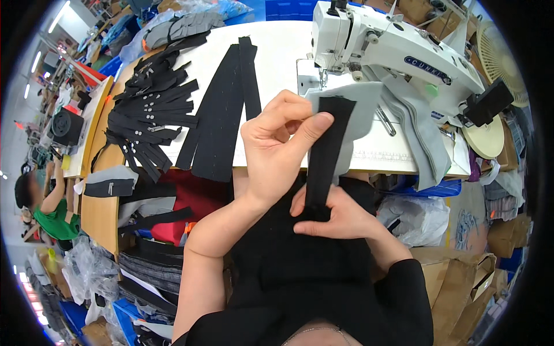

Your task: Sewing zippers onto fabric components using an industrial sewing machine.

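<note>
Upright before me, in front of the table's edge, is a black fabric strip point(330, 141) lying against a pale grey fabric piece point(365, 106). My left hand point(280, 147) pinches the upper part of both, thumb on the black strip and fingers curled behind. Lower down, my right hand point(346, 216) grips the strip's bottom end between thumb and fingers. Just beyond the grey piece stands a white sewing machine point(381, 43), its needle area point(324, 78) close to the fabric's top edge.
Black zipper strips with metal pulls point(151, 109) are heaped on the table's left. Long black fabric pieces point(222, 115) lie nearer the middle. Right of my hands are tweezers point(385, 121) and stacked grey strips point(412, 124). A person in green point(55, 216) is far left.
</note>
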